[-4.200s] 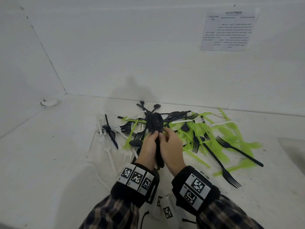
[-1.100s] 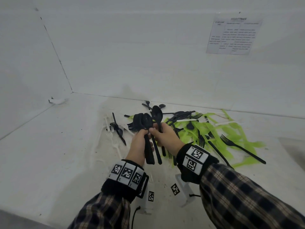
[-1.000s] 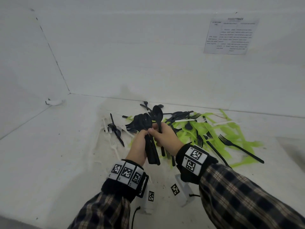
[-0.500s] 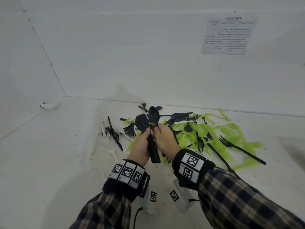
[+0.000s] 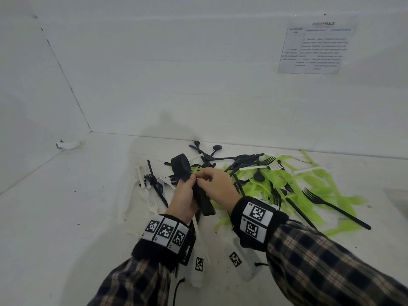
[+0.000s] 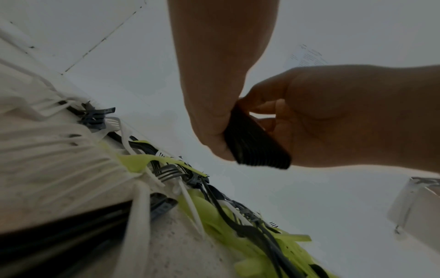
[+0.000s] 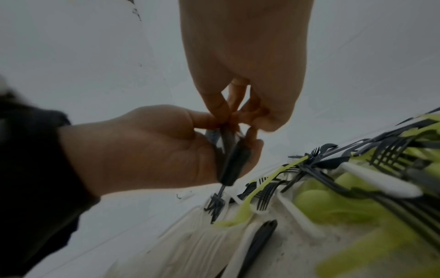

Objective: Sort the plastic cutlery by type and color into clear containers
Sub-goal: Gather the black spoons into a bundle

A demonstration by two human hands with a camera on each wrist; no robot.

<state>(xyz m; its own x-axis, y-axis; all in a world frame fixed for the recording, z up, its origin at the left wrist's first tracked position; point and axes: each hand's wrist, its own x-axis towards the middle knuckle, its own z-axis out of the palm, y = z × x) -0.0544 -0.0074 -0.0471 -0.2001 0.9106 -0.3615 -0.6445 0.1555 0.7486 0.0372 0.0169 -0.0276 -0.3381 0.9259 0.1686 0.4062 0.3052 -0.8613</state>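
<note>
A stack of black spoons [image 5: 194,184] is gripped by the curled left hand [image 5: 184,199] and squared by the pinching right hand [image 5: 217,184]. At three o'clock, the mixed cutlery pile [image 5: 287,182] lies unsorted. No clear container is seen; sorting is judged early.

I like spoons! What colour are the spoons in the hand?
Black: the stack of spoons gripped by the left hand, clearest in the head view.
</note>
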